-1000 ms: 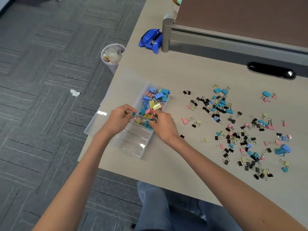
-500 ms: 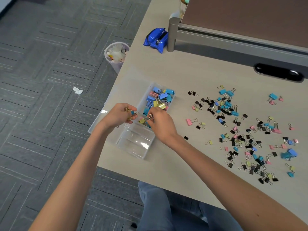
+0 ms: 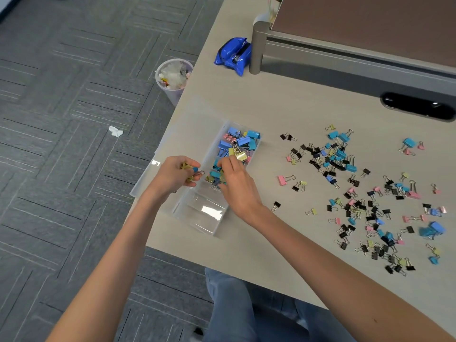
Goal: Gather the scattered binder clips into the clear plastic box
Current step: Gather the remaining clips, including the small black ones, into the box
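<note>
The clear plastic box [image 3: 204, 219] lies near the table's left edge, its far half filled with blue, pink and yellow binder clips [image 3: 240, 144]. My left hand [image 3: 172, 175] hovers at the box's left wall, closed on a few small clips. My right hand [image 3: 238, 183] reaches into the box's middle, fingertips down among the clips; what they pinch is hidden. Many scattered binder clips [image 3: 355, 206] in black, blue, pink and yellow cover the table to the right.
The box's clear lid [image 3: 144, 178] lies left of the box, overhanging the table edge. A blue packet [image 3: 233, 55] sits by the grey partition post [image 3: 257, 45]. A waste bin [image 3: 174, 76] stands on the floor. My knees are under the front edge.
Both hands stay at the box. My right hand has shifted slightly further into the box among the clips; my left hand has drawn a little away from it.
</note>
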Demonstrator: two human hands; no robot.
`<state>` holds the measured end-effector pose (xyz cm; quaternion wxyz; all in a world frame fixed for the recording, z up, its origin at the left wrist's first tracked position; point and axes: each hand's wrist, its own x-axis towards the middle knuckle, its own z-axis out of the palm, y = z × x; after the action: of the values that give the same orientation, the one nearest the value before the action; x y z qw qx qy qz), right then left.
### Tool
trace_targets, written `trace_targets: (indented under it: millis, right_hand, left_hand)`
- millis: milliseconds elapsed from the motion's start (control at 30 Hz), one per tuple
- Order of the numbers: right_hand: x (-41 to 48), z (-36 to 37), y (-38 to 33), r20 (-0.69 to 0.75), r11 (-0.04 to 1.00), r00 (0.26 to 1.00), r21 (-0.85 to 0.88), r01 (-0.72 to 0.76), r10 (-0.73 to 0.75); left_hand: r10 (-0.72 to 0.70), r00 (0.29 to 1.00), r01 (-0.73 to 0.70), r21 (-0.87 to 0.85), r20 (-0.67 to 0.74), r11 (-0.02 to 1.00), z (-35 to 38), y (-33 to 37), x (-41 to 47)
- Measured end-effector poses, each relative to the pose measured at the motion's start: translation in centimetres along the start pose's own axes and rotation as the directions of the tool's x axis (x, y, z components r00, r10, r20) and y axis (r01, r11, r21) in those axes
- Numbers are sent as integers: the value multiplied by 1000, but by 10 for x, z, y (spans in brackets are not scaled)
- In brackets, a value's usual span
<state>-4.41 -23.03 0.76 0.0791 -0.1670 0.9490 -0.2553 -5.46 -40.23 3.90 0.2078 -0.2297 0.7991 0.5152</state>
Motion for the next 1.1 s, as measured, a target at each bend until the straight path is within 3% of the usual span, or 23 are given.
trace_targets:
  millis: [200,333,467,600,700,867,1000,1100]
  right_hand:
    - [-7,4,9,4,996,998,71,55,-55]
    - [-13,1,14,-25,986,993,117,119,-116]
    - [-24,-10,23,-192,979,974,143,147,-118]
    - [-36,-13,42,-323,977,946,209,52,18]
    - [-42,-7,57,-296,979,949,196,-54,111]
    - [-45,0,78,-188,975,961,136,-177,201]
    - [-47,2,85,-28,981,983,69,-179,181]
    - [-48,2,81,11,990,990,26,-141,141]
  left_hand:
    - [-22,998,27,-93,52,995,-1,1,-2]
    - [50,998,-47,-93,32,995,2,2,-2]
    - [116,993,-116,-31,-12,993,11,1,-1]
    - [217,975,-214,85,-39,973,20,-4,0]
    - [323,946,-319,179,7,931,30,-7,-1]
    - [509,861,-501,169,-6,849,52,-9,-10]
    - [605,796,-582,256,-15,772,60,-18,-4]
    - [637,771,-598,334,-9,729,61,-24,-2]
